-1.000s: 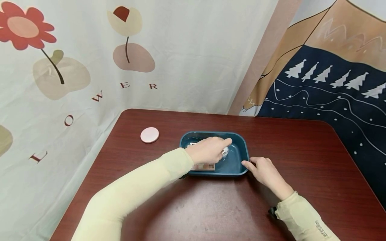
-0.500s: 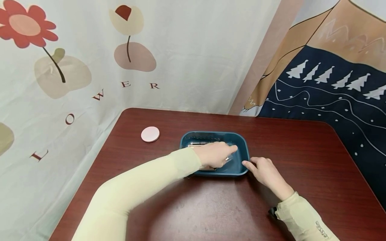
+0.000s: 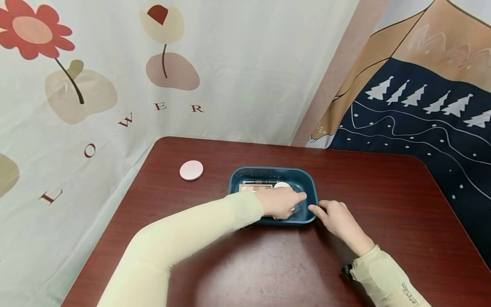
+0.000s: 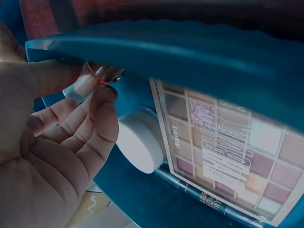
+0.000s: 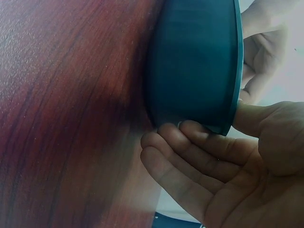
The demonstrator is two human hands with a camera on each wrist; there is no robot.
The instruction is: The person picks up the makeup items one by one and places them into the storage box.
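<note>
Inside the dark teal plastic basin (image 3: 264,169), my left hand (image 3: 281,204) pinches a small clear tube with a shiny metallic end (image 4: 89,81) between thumb and fingers, low near the basin's near right part. Its exact kind is unclear. An eyeshadow palette (image 4: 228,152) with a clear cover lies in the basin, partly behind my left arm in the head view. Beside it are a round white-topped item (image 4: 140,140) and a slim dark printed tube (image 4: 209,199). My right hand (image 3: 339,217) grips the basin's right end, thumb over the rim and fingers against the outer wall.
A round pale pink compact-like disc (image 3: 191,170) lies on the reddish-brown wooden table (image 3: 383,187), left of the basin. Behind the table hang a white flower-print curtain (image 3: 245,68) and a dark blue tree-print cloth (image 3: 414,115).
My left hand has shifted right and slightly nearer inside the basin with the small tube, uncovering the round white item, the slim tube and more of the palette. My right hand stays put.
</note>
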